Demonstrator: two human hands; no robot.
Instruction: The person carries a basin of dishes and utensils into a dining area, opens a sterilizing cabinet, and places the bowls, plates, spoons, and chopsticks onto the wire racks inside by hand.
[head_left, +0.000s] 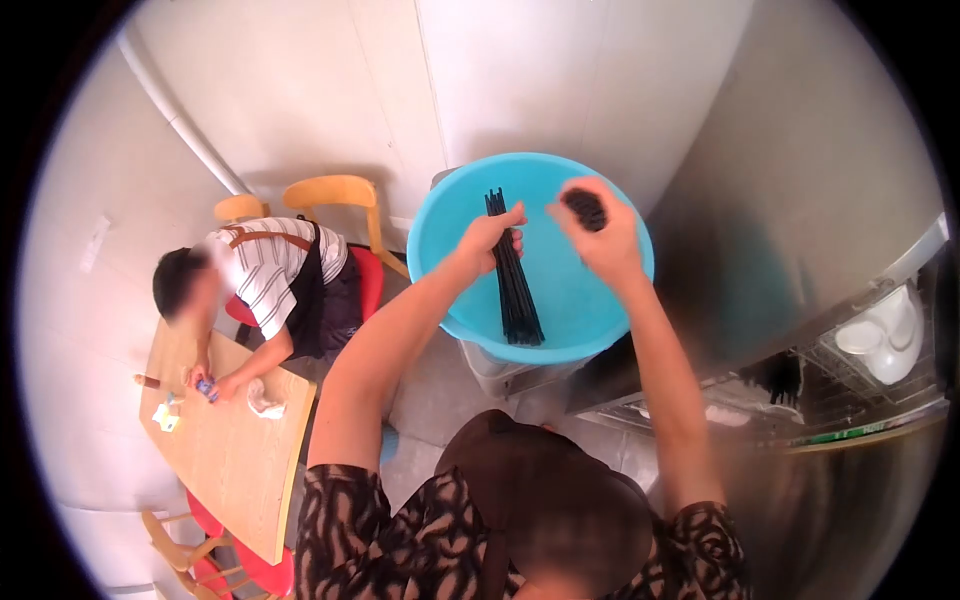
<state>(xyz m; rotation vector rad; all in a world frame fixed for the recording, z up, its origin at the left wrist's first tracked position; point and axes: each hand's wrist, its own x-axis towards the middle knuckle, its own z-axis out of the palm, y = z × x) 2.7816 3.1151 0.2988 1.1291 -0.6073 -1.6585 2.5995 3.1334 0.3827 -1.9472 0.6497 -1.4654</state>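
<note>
My left hand is closed around a bundle of long black chopsticks, whose lower ends reach down into a light blue basin. The upper ends of this bundle stick out a little above my thumb. On the right side of the basin, my right hand grips a second bunch of black chopsticks, seen end-on as a dark cluster. Most of their length is hidden by the hand, which is slightly blurred. The two bunches are apart, both over the basin.
A steel cabinet stands at right, with white dishes on a wire rack. At left, a person leans over a wooden table holding a small blue item. Chairs surround it. The wall lies behind the basin.
</note>
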